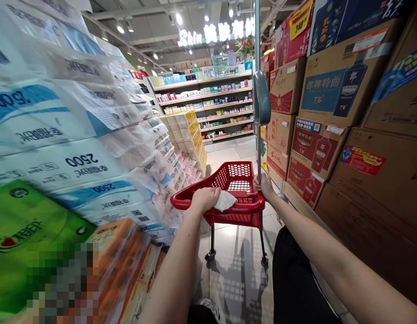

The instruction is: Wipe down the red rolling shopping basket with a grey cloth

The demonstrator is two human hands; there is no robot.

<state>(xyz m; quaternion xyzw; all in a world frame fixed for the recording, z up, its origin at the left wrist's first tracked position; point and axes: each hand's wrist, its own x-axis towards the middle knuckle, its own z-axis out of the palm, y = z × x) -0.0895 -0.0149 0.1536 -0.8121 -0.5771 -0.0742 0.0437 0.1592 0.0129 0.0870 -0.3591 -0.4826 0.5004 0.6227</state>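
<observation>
Head view, left hand: your fingers curl over a white cloth, pressed on the near rim of the red rolling basket.
Right hand: clasped around its upright metal pole.
Handling: basket probably light, stiff, free-rolling; the pole looks the steadiest hold.

One head-worn camera looks forward and slightly down along the shop aisle. The red basket cart sits near, at centre. Tissue packs press close on the left, cardboard boxes on the right; shelves stand far ahead.
</observation>
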